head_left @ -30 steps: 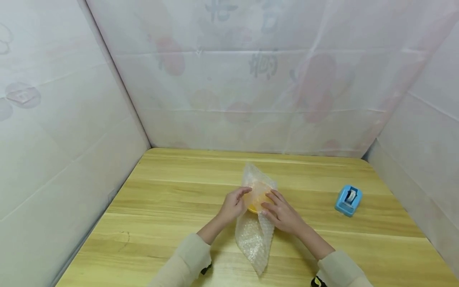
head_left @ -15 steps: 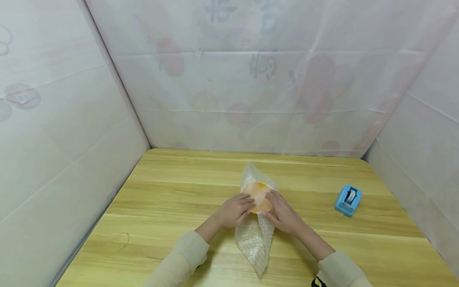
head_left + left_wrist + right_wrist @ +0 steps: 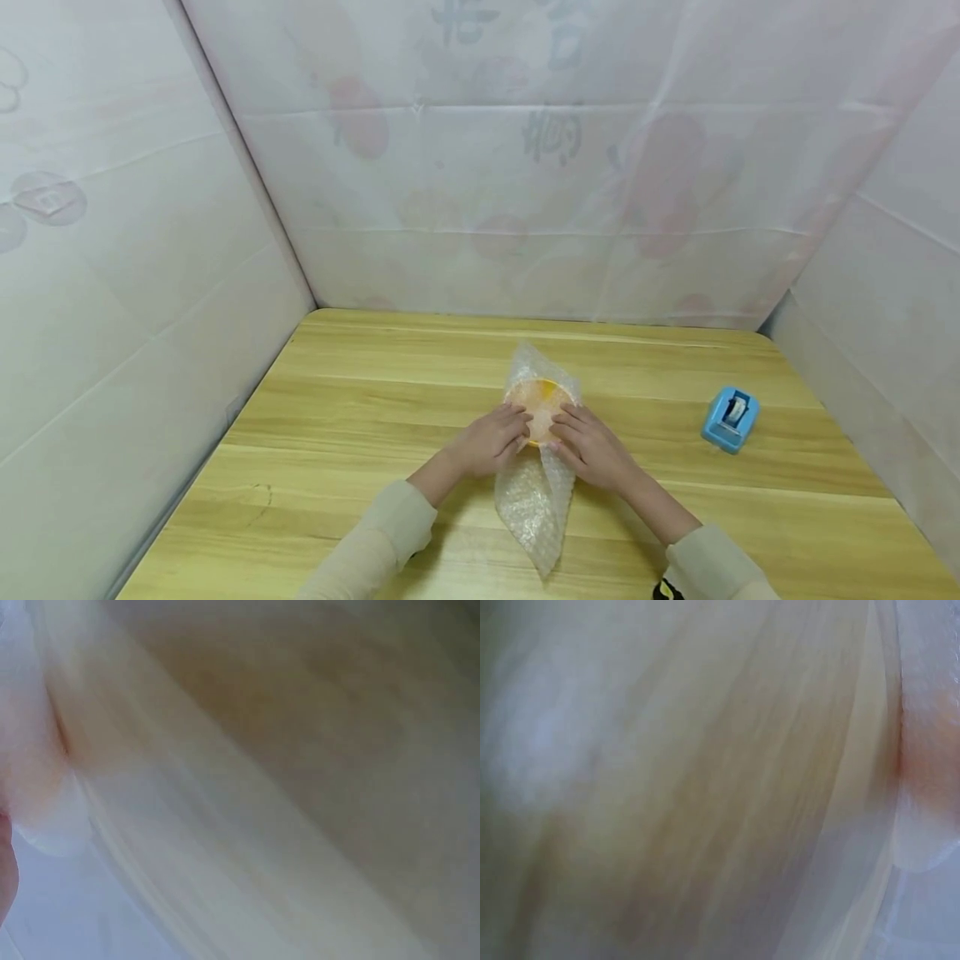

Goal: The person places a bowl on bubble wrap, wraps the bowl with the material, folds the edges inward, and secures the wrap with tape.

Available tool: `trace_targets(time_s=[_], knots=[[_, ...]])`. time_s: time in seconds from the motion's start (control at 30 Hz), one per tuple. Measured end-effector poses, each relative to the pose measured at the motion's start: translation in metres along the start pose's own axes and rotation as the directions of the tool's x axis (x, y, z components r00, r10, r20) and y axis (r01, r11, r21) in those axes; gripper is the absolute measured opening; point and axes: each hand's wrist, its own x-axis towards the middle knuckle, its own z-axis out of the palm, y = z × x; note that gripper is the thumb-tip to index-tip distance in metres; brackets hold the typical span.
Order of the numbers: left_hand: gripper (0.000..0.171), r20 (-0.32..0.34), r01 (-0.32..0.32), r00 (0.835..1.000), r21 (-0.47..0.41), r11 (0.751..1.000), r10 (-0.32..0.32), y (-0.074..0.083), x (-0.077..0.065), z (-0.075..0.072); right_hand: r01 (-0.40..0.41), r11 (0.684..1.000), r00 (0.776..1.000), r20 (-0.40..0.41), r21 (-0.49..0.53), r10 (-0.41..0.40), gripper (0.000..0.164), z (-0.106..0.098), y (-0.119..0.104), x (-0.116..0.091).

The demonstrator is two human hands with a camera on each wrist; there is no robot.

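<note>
A round dish with a yellow rim [image 3: 550, 389] lies on the table, partly covered by folded bubble wrap [image 3: 528, 508]. One pointed end of the wrap reaches toward the back, the other toward the front. My left hand [image 3: 487, 442] rests on the dish's left side, fingertips pressing the wrap down on top. From the right, my right hand [image 3: 592, 446] does the same, its thumb at the near edge. In the left wrist view, wrap [image 3: 56, 802] and a bit of finger show at the left edge. In the right wrist view, wrap [image 3: 930, 787] lies at the right edge.
A blue tape dispenser [image 3: 730, 419] with a roll of tape stands on the right part of the wooden table [image 3: 360, 400]. Pale printed cloth walls [image 3: 480, 275] enclose the table at the back and on both sides.
My left hand has come down, its fingers now lying over the wrap on the dish instead of raised at its edge. The right hand stays nearly in place, its fingers shifting slightly.
</note>
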Motion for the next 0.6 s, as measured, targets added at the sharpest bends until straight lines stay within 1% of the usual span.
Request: trace_targets(time_s=[0.03, 0.1, 0.2, 0.23, 0.27, 0.33, 0.43, 0.47, 0.5, 0.6], knots=[[0.025, -0.015, -0.014, 1.0, 0.016, 1.0, 0.014, 0.0, -0.001, -0.001, -0.001, 1.0, 1.0, 0.005, 0.001, 0.001, 0.027, 0.0, 0.0, 0.0], [0.023, -0.067, -0.052, 0.996, 0.061, 0.997, 0.056, -0.001, -0.002, -0.003, -0.002, 1.0, 1.0, 0.018, -0.005, 0.002, 0.026, 0.0, 0.0, 0.0], [0.021, -0.155, -0.113, 0.979, 0.144, 0.983, 0.135, -0.003, -0.005, -0.004, -0.004, 1.0, 0.999, 0.036, -0.001, 0.004, 0.025, -0.002, 0.0, 0.0], [0.022, -0.167, -0.131, 0.973, 0.173, 0.976, 0.16, -0.003, -0.006, -0.004, -0.003, 1.0, 0.999, 0.037, -0.002, 0.003, 0.024, -0.002, 0.001, 0.0], [0.024, -0.164, -0.144, 0.97, 0.194, 0.97, 0.177, -0.003, -0.008, -0.005, -0.002, 1.0, 0.999, 0.038, -0.005, 0.003, 0.024, -0.002, 0.001, 0.0], [0.03, -0.116, -0.158, 0.975, 0.231, 0.96, 0.189, -0.003, -0.012, -0.006, 0.001, 1.0, 0.999, 0.035, 0.0, -0.001, 0.024, -0.003, 0.0, 0.002], [0.041, -0.041, -0.178, 0.979, 0.302, 0.937, 0.199, -0.003, -0.019, -0.007, 0.002, 1.0, 1.0, 0.027, -0.018, -0.002, 0.03, -0.001, -0.002, 0.002], [0.045, -0.03, -0.182, 0.979, 0.311, 0.933, 0.202, -0.003, -0.021, -0.006, 0.004, 1.0, 1.0, 0.023, -0.027, -0.004, 0.032, -0.001, -0.002, 0.002], [0.048, -0.027, -0.189, 0.978, 0.32, 0.928, 0.208, -0.003, -0.023, -0.006, 0.007, 0.999, 1.0, 0.018, -0.033, -0.006, 0.034, -0.001, -0.003, 0.002], [0.054, -0.058, -0.211, 0.968, 0.334, 0.919, 0.243, -0.006, -0.026, -0.002, 0.022, 0.998, 1.0, -0.019, -0.055, -0.023, 0.04, 0.001, -0.003, 0.001]])
